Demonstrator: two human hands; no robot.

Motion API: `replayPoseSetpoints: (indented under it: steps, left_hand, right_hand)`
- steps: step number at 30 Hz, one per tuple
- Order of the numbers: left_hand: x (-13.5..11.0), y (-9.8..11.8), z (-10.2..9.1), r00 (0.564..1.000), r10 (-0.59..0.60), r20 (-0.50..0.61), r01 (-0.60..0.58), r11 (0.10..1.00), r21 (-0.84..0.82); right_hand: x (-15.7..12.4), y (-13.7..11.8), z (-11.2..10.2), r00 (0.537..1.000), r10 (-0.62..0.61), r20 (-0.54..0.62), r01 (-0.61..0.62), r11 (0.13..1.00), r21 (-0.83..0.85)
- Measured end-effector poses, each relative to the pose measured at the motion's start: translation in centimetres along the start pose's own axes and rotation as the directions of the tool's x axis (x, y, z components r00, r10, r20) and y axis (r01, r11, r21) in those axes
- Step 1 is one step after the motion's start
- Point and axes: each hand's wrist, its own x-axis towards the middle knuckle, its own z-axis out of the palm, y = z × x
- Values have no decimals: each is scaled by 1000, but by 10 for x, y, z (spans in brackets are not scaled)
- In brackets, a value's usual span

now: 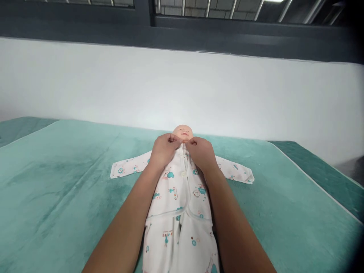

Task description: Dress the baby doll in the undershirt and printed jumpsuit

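A baby doll (pixel 183 131) lies on its back, its head toward the wall. It wears a white printed baby jacket (pixel 173 189) with its sleeves spread out to both sides, and matching white printed pants (pixel 159 242) below. My left hand (pixel 166 148) pinches the jacket's collar edge just under the doll's chin. Close beside it, my right hand (pixel 200 151) pinches the other side of the collar. Below the hands the jacket's front edges meet along the middle, with a small gap near the top. The doll's own hands are hidden.
A teal plush cover (pixel 85 197) with light piping spreads under the doll. Behind it rises a white wall (pixel 182 87), topped by a dark window frame (pixel 199 36) with metal bars. A darker teal strip (pixel 318 170) runs along the right side.
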Motion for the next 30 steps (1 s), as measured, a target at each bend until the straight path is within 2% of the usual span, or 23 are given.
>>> replayPoseSetpoints:
  steps: [2,4,7,12,19,25,30]
  left_hand:
    - [-4,7,0,999,-53,-3,52,983,-173]
    - [-6,12,1,995,-98,30,102,943,-318]
    - [-7,12,3,990,-123,66,139,917,-374]
    - [-3,6,5,990,-96,106,126,933,-337]
    - [-3,3,7,993,-65,96,86,967,-238]
    - [-2,0,8,996,-71,53,82,969,-233]
    - [-3,3,6,994,-78,76,95,964,-247]
  right_hand:
    - [3,-4,1,1000,12,-28,-7,981,194]
    - [2,-5,2,998,45,-37,-28,926,376]
    - [-1,-2,3,996,92,-15,-71,859,506]
    - [-4,5,3,996,90,3,-77,832,549]
    - [-2,16,7,995,72,66,-97,771,630]
    - [-4,15,0,989,14,150,-93,842,531]
    - [-4,14,-4,964,-31,266,-133,807,576]
